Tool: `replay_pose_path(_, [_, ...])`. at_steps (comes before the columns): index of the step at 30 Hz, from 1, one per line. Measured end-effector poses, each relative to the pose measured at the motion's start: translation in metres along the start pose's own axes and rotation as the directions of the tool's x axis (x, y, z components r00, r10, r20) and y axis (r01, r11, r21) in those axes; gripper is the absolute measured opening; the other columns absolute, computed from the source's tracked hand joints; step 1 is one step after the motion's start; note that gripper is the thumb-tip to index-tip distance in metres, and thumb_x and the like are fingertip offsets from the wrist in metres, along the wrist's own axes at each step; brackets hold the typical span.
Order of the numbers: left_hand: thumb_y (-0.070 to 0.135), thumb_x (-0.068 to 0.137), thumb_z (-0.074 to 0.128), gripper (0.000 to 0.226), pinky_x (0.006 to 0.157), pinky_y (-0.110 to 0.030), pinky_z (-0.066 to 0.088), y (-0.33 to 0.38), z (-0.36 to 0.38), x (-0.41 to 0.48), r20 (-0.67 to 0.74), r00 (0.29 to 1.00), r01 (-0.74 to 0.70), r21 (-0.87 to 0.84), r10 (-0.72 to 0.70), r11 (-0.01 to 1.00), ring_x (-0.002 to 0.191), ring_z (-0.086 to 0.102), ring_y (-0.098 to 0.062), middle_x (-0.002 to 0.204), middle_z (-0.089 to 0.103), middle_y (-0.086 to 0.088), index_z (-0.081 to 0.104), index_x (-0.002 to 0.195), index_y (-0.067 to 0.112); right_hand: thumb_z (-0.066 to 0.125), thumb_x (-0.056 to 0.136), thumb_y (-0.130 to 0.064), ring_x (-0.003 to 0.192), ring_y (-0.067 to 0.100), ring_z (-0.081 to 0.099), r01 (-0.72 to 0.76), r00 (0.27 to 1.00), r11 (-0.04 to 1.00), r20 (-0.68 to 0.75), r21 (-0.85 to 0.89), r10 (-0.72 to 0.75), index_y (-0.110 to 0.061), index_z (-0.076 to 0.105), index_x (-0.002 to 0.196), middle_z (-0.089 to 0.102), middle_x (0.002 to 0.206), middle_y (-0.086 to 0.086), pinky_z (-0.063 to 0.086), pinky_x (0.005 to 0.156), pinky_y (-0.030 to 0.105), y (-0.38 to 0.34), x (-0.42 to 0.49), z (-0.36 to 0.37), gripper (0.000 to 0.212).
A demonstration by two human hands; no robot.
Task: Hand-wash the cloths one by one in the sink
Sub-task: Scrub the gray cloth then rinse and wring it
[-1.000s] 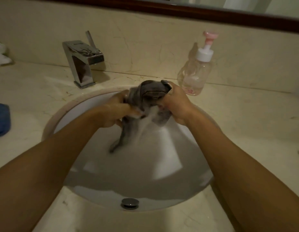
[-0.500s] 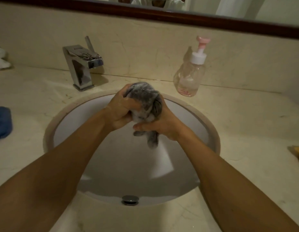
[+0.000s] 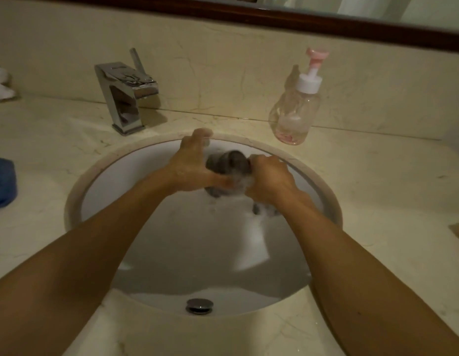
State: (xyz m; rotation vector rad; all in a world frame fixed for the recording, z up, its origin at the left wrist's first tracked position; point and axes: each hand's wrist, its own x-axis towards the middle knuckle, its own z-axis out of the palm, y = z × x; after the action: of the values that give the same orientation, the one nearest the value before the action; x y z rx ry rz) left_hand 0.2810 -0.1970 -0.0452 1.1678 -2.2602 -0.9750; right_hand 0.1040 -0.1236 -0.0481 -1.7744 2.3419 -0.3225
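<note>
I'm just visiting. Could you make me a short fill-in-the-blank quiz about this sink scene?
1. The cloth between the left hand and the right hand is ___ in colour.
2. The soap bottle stands to the ___ of the faucet.
3. The dark cloth on the counter left of the sink is ___.
Missing words: grey; right; blue.

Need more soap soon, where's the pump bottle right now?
Head view: the pump bottle stands at the counter's back right, by the wall, beyond the sink.
</note>
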Motion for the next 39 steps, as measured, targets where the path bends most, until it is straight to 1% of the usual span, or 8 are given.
replay_pose_path(4, [0.050, 0.057, 0.093, 0.142, 0.122, -0.050, 0.022, 0.008, 0.014, -0.005, 0.178, 0.981, -0.143, 0.426, 0.072, 0.894, 0.153, 0.009, -0.023, 0.167, 0.004, 0.004, -0.003, 0.159, 0.030, 0.077, 0.082, -0.024, 0.068, 0.022, 0.061, 0.078, 0.992, 0.989, 0.107, -0.122, -0.065, -0.021, 0.060, 0.110, 0.064, 0.097, 0.005, 0.050, 0.049, 0.031, -0.011, -0.006, 0.002, 0.033])
replay_pose_path(7, [0.053, 0.050, 0.095, 0.145, 0.115, -0.049, 0.038, 0.001, 0.024, -0.001, 0.196, 0.980, -0.109, 0.448, 0.021, 0.888, 0.146, 0.032, -0.024, 0.162, 0.025, 0.001, 0.001, 0.158, 0.034, 0.075, 0.082, -0.017, 0.083, 0.026, 0.066, 0.176, 0.982, 0.984, 0.060, 0.037, -0.178, -0.020, 0.052, 0.133, 0.066, 0.105, 0.003, 0.057, 0.065, 0.036, -0.018, -0.006, 0.010, 0.056])
replay_pose_path(11, [0.056, 0.058, 0.086, 0.084, 0.088, -0.039, 0.057, -0.007, 0.020, 0.005, 0.087, 0.996, -0.014, 0.371, -0.019, 0.928, 0.097, 0.065, -0.017, 0.115, 0.068, 0.005, 0.050, 0.131, 0.034, 0.070, 0.081, -0.004, 0.100, 0.030, 0.061, 0.188, 0.982, 0.928, -0.049, 0.322, -0.182, -0.019, 0.040, 0.141, 0.058, 0.113, 0.007, 0.046, 0.074, 0.033, -0.017, -0.003, 0.012, 0.068])
replay_pose_path(15, [0.052, 0.074, 0.076, 0.035, 0.065, -0.032, 0.053, 0.002, 0.023, 0.006, -0.054, 0.998, -0.005, 0.549, 0.041, 0.836, 0.069, 0.058, -0.013, 0.078, 0.061, 0.010, 0.061, 0.100, 0.032, 0.083, 0.073, -0.014, 0.121, 0.028, 0.053, 0.059, 0.998, 0.936, -0.019, 0.348, -0.056, -0.022, 0.028, 0.156, 0.038, 0.145, 0.010, 0.050, 0.091, 0.033, -0.011, 0.004, 0.011, 0.099])
replay_pose_path(21, [0.053, 0.076, 0.075, 0.041, 0.059, -0.031, 0.042, 0.009, 0.020, 0.004, -0.123, 0.990, 0.025, 0.638, 0.070, 0.770, 0.064, 0.050, -0.012, 0.079, 0.050, 0.008, 0.051, 0.100, 0.030, 0.084, 0.076, -0.016, 0.068, 0.027, 0.075, -0.130, 0.978, 0.811, 0.209, 0.570, 0.010, -0.025, 0.049, 0.123, 0.076, 0.086, 0.015, 0.059, 0.051, 0.035, -0.007, 0.002, 0.012, 0.059])
replay_pose_path(24, [0.045, 0.079, 0.076, 0.040, 0.064, -0.032, 0.043, 0.009, 0.021, -0.002, -0.116, 0.991, 0.022, 0.634, 0.067, 0.773, 0.075, 0.054, -0.017, 0.090, 0.056, 0.005, 0.056, 0.110, 0.027, 0.081, 0.078, -0.016, 0.086, 0.027, 0.071, -0.061, 0.982, 0.934, 0.191, 0.351, -0.007, -0.020, 0.051, 0.107, 0.073, 0.096, 0.008, 0.061, 0.072, 0.040, -0.012, -0.002, 0.014, 0.042])
replay_pose_path(29, [0.030, 0.076, 0.078, 0.034, 0.065, -0.033, 0.046, 0.014, 0.024, -0.012, -0.071, 0.996, 0.005, 0.658, 0.055, 0.753, 0.075, 0.056, -0.019, 0.090, 0.062, 0.001, 0.059, 0.104, 0.024, 0.070, 0.088, -0.027, 0.072, 0.023, 0.059, 0.037, 0.995, 0.999, 0.091, -0.022, -0.035, -0.022, 0.054, 0.098, 0.062, 0.088, 0.002, 0.054, 0.066, 0.032, -0.024, -0.010, 0.016, 0.020])
replay_pose_path(39, [0.026, 0.073, 0.077, 0.046, 0.069, -0.037, 0.052, 0.008, 0.024, -0.005, -0.028, 1.000, 0.015, 0.648, 0.004, 0.762, 0.078, 0.054, -0.021, 0.084, 0.051, 0.004, 0.045, 0.106, 0.027, 0.065, 0.089, -0.024, 0.098, 0.032, 0.057, 0.116, 0.993, 0.989, 0.005, -0.087, -0.116, -0.019, 0.052, 0.123, 0.051, 0.099, 0.004, 0.042, 0.072, 0.037, -0.020, -0.011, 0.016, 0.037])
